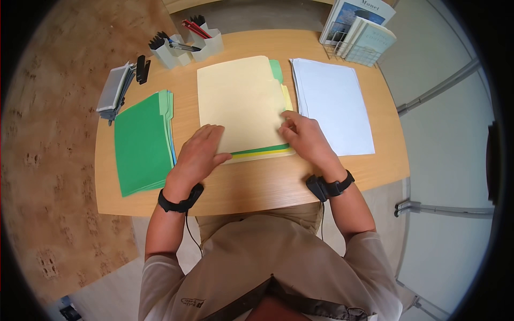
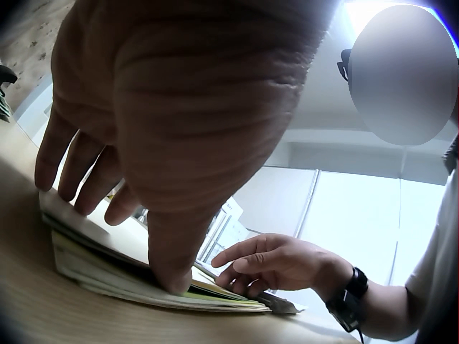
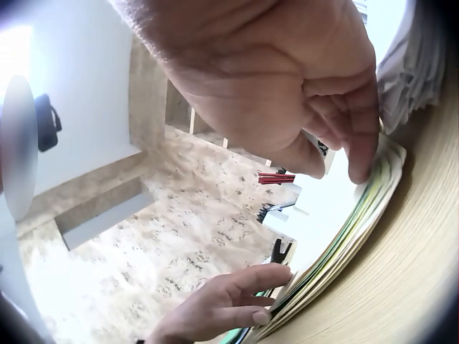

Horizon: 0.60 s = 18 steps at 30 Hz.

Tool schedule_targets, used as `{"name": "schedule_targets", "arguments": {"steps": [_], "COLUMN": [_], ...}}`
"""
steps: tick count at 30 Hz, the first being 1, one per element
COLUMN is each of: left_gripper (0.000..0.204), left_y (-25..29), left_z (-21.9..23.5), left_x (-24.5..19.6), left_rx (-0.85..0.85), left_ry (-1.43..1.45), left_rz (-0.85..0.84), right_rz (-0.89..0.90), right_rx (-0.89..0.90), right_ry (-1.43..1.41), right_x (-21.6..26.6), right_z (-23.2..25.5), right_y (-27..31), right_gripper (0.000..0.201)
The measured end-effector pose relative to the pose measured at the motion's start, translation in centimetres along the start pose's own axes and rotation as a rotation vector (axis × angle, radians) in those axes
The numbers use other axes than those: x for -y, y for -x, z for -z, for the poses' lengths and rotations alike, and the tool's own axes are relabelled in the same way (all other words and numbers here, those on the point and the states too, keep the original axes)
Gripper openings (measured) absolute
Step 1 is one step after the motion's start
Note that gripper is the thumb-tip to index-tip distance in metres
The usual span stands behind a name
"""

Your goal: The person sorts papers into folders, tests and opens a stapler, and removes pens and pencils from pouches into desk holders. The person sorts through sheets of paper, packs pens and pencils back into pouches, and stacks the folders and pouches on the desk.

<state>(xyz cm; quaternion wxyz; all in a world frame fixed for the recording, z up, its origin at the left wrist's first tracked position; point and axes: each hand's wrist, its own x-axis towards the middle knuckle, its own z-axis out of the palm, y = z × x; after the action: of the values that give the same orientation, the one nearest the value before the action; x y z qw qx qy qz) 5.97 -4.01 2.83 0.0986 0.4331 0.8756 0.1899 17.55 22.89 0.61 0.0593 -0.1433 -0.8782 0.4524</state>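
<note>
A stack of file folders [image 1: 241,101] lies in the middle of the desk, a cream one on top, with green and yellow edges showing at its front and right side. My left hand [image 1: 198,152] rests at the stack's front left corner, fingers extended along the left side and thumb at the front edge. In the left wrist view that thumb touches the layered edges. At the right side of the stack is my right hand [image 1: 308,138], its fingers loosely bent. From the right wrist view, its fingertips are right at the stack's edge.
Green folders [image 1: 142,142] lie on the left, white paper sheets [image 1: 334,107] on the right. Along the back stand pen holders [image 1: 166,56] and a wire rack [image 1: 353,53] with books. A black stapler [image 1: 142,69] sits near a grey tray stack [image 1: 115,88] at back left.
</note>
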Motion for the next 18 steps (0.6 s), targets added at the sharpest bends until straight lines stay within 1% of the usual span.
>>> {"name": "schedule_targets", "arguments": {"steps": [1, 3, 4, 6, 7, 9, 10, 12, 13, 15, 16, 18], "left_gripper": [0.063, 0.062, 0.062, 0.062, 0.062, 0.064, 0.064, 0.065, 0.065, 0.057, 0.057, 0.054], "left_y": [0.0, 0.0, 0.0, 0.1, 0.1, 0.2, 0.3, 0.4, 0.4, 0.4, 0.4, 0.4], "left_z": [0.0, 0.0, 0.0, 0.1, 0.1, -0.3, -0.5, -0.8, -1.0, -1.4, -1.4, -1.3], "left_x": [0.2, 0.5, 0.6, 0.6, 0.8, 1.4, 1.6, 2.0, 2.2, 2.3, 2.2, 1.8], "left_rx": [-0.006, -0.007, -0.012, -0.009, -0.016, -0.023, -0.035, -0.053, -0.067, -0.159, -0.168, -0.146], "left_ry": [0.003, 0.015, 0.017, 0.010, 0.012, 0.025, 0.032, 0.040, 0.045, 0.068, 0.071, 0.057], "left_rz": [0.007, -0.002, -0.001, 0.000, 0.000, -0.032, -0.029, -0.063, -0.054, -0.129, -0.122, -0.098], "right_rz": [0.005, -0.004, 0.000, 0.046, 0.051, 0.002, 0.010, 0.002, 0.013, -0.128, -0.122, -0.248], "right_rx": [0.007, -0.073, -0.072, -0.068, -0.069, -0.038, -0.034, -0.087, -0.079, -0.056, -0.049, 0.065], "right_ry": [0.004, -0.048, -0.043, 0.151, 0.157, 0.180, 0.191, 0.158, 0.168, -0.196, -0.190, -0.494], "right_x": [-0.2, -0.6, -0.5, -0.3, -0.2, 0.0, 0.0, -0.1, -0.6, -1.4, -1.2, -0.6], "right_z": [-0.2, -0.5, -0.5, -0.5, -0.5, -0.5, -0.5, -0.5, -0.6, -0.4, -0.2, 0.1], "right_y": [-0.1, -0.4, -0.6, -1.1, -1.4, -1.9, -2.1, -2.6, -2.9, -3.4, -3.4, -3.2], "right_gripper": [0.037, 0.042, 0.042, 0.049, 0.049, 0.052, 0.052, 0.049, 0.049, 0.046, 0.046, 0.040]}}
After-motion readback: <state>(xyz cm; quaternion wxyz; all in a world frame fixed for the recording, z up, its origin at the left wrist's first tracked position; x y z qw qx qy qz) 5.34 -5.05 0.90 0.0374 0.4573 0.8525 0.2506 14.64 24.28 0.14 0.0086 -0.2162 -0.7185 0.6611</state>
